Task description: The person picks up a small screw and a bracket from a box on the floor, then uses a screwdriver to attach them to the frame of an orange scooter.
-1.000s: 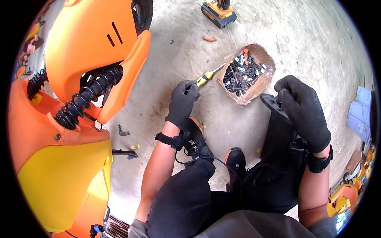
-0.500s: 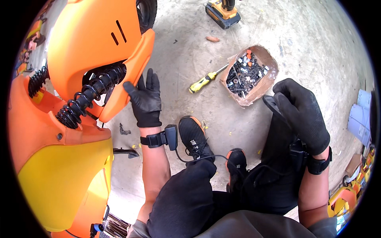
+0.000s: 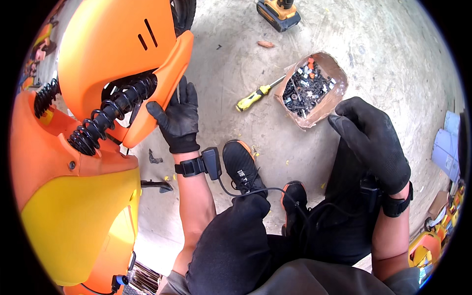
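Observation:
On the left, my gloved left hand is at the edge of an orange plastic panel, thumb on its outer face and the other fingers along its far edge. This panel belongs to an orange and yellow wheeled vehicle, with a black coil-spring shock absorber beside the panel. My gloved right hand hovers above my right leg, near an open cardboard box of mixed screws and small parts. Its thumb and fingertips are pinched together; anything between them is hidden.
A yellow-handled screwdriver lies against the box's left side. Farther off, a yellow and black power tool stands on the concrete floor. My shoes are below the screwdriver. Blue bins and yellow parts line the right edge.
My left hand has slid slightly up and left along the panel's edge. My right hand's fingertips have tilted a little upward, still pinched. The view has shifted slightly.

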### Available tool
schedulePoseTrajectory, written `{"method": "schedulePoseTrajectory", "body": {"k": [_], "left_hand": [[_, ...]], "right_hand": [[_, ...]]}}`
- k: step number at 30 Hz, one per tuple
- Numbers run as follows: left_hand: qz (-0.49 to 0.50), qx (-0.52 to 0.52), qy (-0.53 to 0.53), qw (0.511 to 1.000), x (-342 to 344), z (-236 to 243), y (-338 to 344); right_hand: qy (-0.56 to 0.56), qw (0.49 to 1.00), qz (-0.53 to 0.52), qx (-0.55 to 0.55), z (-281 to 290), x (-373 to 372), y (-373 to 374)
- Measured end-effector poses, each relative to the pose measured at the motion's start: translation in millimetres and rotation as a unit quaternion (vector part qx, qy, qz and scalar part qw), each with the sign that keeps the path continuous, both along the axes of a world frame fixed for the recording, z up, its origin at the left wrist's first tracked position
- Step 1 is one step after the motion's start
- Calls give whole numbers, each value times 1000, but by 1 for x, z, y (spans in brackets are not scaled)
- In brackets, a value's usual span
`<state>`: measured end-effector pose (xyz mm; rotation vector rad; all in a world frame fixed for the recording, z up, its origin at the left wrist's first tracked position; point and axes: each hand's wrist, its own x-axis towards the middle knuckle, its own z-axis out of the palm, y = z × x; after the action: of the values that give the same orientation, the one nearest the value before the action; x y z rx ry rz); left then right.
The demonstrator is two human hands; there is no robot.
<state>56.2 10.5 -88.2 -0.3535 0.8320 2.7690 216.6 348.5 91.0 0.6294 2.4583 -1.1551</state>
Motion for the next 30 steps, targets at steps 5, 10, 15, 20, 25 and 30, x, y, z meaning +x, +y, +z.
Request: {"method": "schedulePoseTrajectory", "body": {"k": [5,10,15,20,25,30], "left_hand": [[13,-34,6,999,0,-4,-3],[-48,-48,-61,996,7,-6,-14],[-218,-373,-95,897,35,-11,19],[-260,-705,275,600,56,-46,65],[-324,-782,340,410,61,-54,91],[-391,-766,335,385,63,-64,93]], "right_hand": [[12,1000,1,-8,-2,1,-3],[30,1000,6,1,-2,5,0],[49,999,2,-3,-3,8,3],[62,998,-5,7,-4,8,5],[33,999,7,21,0,4,7],[53,999,1,4,-6,2,5]]}}
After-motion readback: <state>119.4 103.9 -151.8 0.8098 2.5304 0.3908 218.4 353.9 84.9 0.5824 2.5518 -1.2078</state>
